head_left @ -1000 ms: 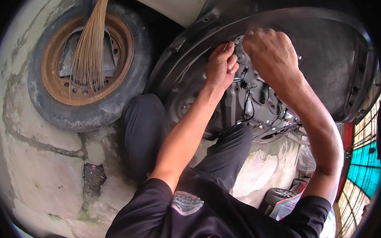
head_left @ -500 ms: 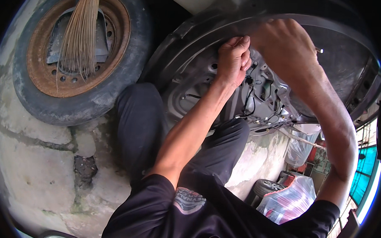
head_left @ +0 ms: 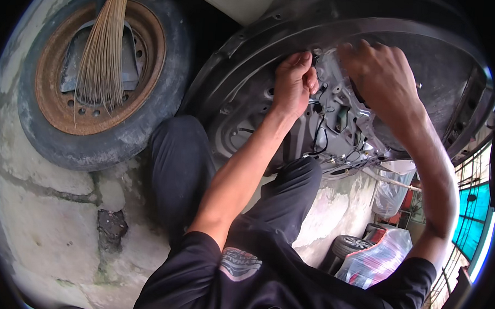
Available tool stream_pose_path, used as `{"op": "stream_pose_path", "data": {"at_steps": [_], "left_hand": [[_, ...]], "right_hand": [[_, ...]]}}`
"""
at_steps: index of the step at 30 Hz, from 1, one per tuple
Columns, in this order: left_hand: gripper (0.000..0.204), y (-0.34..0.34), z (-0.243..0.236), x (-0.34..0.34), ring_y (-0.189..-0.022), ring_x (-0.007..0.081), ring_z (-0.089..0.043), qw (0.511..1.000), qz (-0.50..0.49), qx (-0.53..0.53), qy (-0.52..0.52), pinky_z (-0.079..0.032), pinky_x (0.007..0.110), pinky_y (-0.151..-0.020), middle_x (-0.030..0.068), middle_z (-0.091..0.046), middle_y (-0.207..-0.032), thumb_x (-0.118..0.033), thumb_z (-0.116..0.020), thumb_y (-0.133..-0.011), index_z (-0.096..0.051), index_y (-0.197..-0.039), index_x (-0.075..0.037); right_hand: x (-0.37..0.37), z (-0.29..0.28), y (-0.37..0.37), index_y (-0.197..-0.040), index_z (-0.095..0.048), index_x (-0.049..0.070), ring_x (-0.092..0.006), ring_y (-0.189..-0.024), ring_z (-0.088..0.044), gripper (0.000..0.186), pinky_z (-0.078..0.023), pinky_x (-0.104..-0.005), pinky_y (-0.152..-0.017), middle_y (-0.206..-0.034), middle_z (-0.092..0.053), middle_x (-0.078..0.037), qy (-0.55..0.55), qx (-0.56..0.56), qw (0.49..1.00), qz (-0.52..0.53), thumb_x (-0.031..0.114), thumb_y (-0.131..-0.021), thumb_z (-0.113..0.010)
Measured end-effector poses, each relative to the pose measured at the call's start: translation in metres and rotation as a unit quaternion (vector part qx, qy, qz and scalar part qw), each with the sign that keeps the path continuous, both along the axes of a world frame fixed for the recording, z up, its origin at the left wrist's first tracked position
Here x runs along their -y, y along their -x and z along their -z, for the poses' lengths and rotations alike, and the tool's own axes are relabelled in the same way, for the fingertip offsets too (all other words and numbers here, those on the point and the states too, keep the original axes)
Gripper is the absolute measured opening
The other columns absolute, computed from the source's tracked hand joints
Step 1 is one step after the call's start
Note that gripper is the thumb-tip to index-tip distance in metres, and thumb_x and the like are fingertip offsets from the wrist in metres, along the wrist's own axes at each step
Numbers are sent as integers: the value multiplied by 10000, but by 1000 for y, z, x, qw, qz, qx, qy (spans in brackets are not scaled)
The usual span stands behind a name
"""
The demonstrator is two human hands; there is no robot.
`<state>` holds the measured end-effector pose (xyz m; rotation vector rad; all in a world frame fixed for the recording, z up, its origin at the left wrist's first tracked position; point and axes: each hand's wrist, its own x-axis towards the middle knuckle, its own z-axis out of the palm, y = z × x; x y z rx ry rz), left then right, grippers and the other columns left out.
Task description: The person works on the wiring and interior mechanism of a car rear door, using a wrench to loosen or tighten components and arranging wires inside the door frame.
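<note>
A dark car door (head_left: 250,94) stands before me with its inner side bare, showing wires, holes and metal brackets. Against its upper middle, my left hand (head_left: 294,85) is closed, thumb pressed on the curled forefinger; whatever it pinches is too small to make out. My right hand (head_left: 382,72) is beside it to the right, its back toward me and its fingers curled in front of the panel. The fingertips of that hand are hidden, so any held thing cannot be seen. A loose black wire (head_left: 321,138) hangs below the hands.
At the left, a tyre on a rusty wheel rim (head_left: 47,68) lies on the cracked concrete floor (head_left: 45,223). A stick broom (head_left: 103,54) and a grey dustpan (head_left: 131,66) rest over it. A plastic-wrapped bundle (head_left: 381,257) and another wheel (head_left: 349,245) sit at the right.
My right hand has come lower and a little to the right, widening the gap between the hands. My left hand keeps its closed shape, slightly lower. The whole view has shifted a little.
</note>
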<state>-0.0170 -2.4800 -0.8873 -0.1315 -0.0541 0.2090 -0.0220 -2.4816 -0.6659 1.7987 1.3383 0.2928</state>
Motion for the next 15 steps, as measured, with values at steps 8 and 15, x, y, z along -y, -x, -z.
{"op": "stream_pose_path", "data": {"at_steps": [8,15], "left_hand": [[67,3,9,-1,-604,140,-495,997,45,52,39,-391,309,-538,-11,-624,-966,-123,-574,-1025,-633,-1046,-98],[40,-1,6,-1,-622,123,-511,998,-5,17,-58,-412,295,-549,-5,-548,-809,-93,-570,-1024,-608,-1035,-84]], "right_hand": [[92,70,7,-1041,-702,-10,-376,-727,-731,154,-564,-443,-678,-789,-714,-234,-420,-194,843,272,81,-922,-665],[93,112,21,-1099,-692,-63,-299,-693,-726,221,-532,-397,-662,-751,-706,-232,-613,-285,658,332,78,-934,-645]]}}
